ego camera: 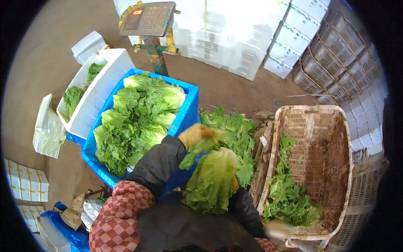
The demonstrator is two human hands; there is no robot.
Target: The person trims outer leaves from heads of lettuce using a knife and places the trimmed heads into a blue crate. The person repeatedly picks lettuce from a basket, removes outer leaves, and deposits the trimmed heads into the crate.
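Note:
In front of my body is a head of leafy lettuce (pixel 212 181), upright, with its pale cut base at the top. My right hand (pixel 235 184) grips it from the right side, and the lettuce hides most of that hand. Just beyond the base, my left hand (pixel 201 134), in a tan work glove, pinches a loose green leaf (pixel 200 151) and is blurred by motion. Many loose green leaves (pixel 234 135) lie heaped behind the lettuce. To the left stands a blue-lined box (pixel 185 108) full of lettuce heads (pixel 141 113).
A dirty plastic crate (pixel 315 151) at right holds torn leaves (pixel 289 195). Left of the blue box is a white foam box (pixel 104 94) with some greens. A platform scale's display (pixel 148 19) stands at the back, before stacked white foam boxes (pixel 226 34). Slatted crates (pixel 340 56) rise at far right.

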